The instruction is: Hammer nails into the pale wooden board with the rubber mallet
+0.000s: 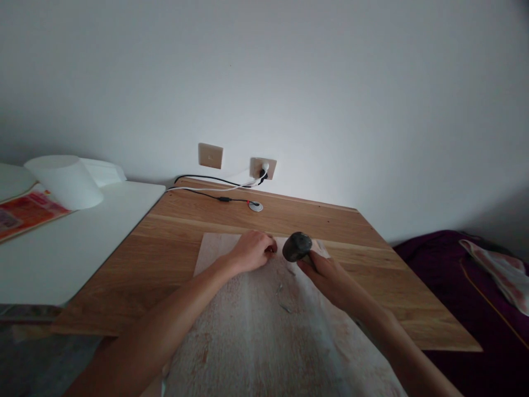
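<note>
My right hand (326,273) is wrapped around the handle of a mallet (297,246) with a dark, rounded head. The mallet's head is raised a little above the far part of a worn, whitish wooden board (256,331). Just left of it, my left hand (254,251) rests at the board's far end with its fingers curled in a pinch. Whatever lies between those fingertips is too small or hidden to make out. A few small grey slivers (285,308) lie on the board, nearer to me than the mallet.
Under the board is a brown wooden tabletop (165,264) against a pale wall. Cables (206,190) run along its back to a wall socket (263,167). At left, a white table (103,242) carries a white roll (66,179) and an orange packet (31,212). Purple fabric (438,270) lies right.
</note>
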Tool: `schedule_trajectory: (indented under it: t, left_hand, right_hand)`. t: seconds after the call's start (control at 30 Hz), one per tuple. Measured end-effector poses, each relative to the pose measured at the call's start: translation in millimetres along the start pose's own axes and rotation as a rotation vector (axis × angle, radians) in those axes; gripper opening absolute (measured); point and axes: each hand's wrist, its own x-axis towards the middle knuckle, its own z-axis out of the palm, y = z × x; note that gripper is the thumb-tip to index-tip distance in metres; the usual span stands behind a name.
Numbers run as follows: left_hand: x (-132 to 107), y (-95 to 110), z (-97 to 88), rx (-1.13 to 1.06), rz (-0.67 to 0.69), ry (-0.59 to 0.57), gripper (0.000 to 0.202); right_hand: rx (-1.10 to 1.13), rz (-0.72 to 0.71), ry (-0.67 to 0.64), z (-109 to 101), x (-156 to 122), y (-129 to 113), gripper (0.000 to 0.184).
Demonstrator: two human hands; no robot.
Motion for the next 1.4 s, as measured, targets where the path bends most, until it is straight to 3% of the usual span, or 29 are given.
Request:
schedule_trajectory:
  t: [0.13,0.3,0.53,0.83,1.1,1.4]
  left_hand:
    - [-1.9,0.7,0.7,-0.018,-0.021,0.023,0.017]
    - [-3.5,3.7,-0.3,0.008,-0.037,0.041,0.008]
    - [-2.2,4.1,-0.6,-0.025,-0.073,0.031,0.009]
    - [0.1,0.2,2.3,0.052,-0.006,0.05,0.008]
    - [1.2,-1.4,2.4,0.111,0.035,0.01,0.013]
    - [0.2,-1.7,2.4,0.013,0.02,0.021,0.019]
  right_hand:
    - [0.011,0.001,-0.02,-6.9,6.7,-14.1,0.03]
    - [0.003,-0.01,-0.062,2.4,10.8,-18.4,0.03]
    - [0.012,0.033,-0.038,2.8,1.0,4.5,0.028]
    - [0.042,0.047,-0.043,14.9,-6.8,22.3,0.026]
    - [0.039,0.036,-0.039,11.5,-2.8,11.5,0.023]
    - [0.012,-0.021,-0.013,-7.7,10.0,-12.8,0.028]
